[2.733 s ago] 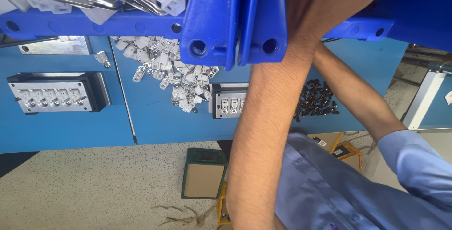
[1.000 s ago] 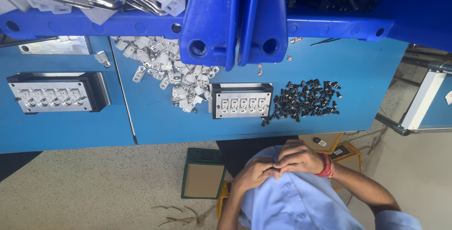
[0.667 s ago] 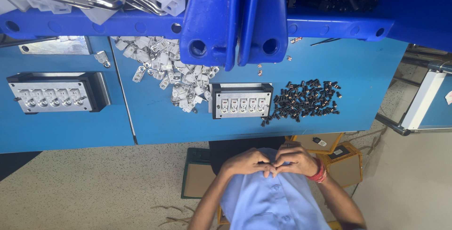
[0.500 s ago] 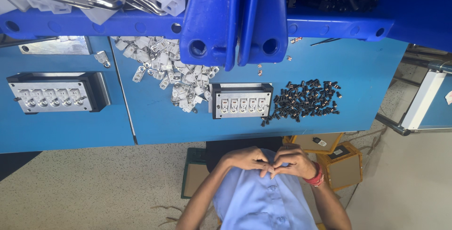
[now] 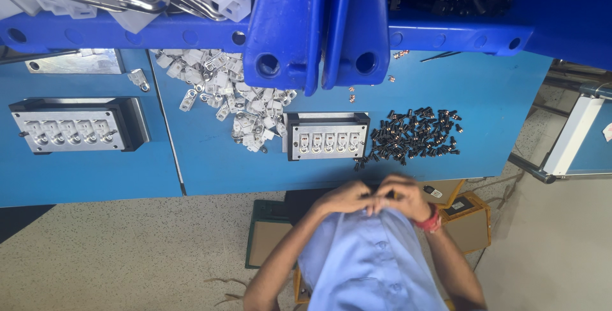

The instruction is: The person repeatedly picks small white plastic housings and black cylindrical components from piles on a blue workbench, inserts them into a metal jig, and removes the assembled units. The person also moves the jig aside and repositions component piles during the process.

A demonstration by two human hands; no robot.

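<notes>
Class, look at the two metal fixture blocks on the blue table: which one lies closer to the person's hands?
The smaller fixture block between the white parts pile and the black parts pile; the larger one sits far off to the side.

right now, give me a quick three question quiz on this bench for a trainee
1. True or false: the right hand wears a red wristband.
2. What lies right beside the pile of small black parts? A: the five-slot fixture. B: the heap of white parts.
3. Fill in: the left hand meets the right at the top of the blue ____.
Key: 1 true; 2 A; 3 shirt.
</notes>
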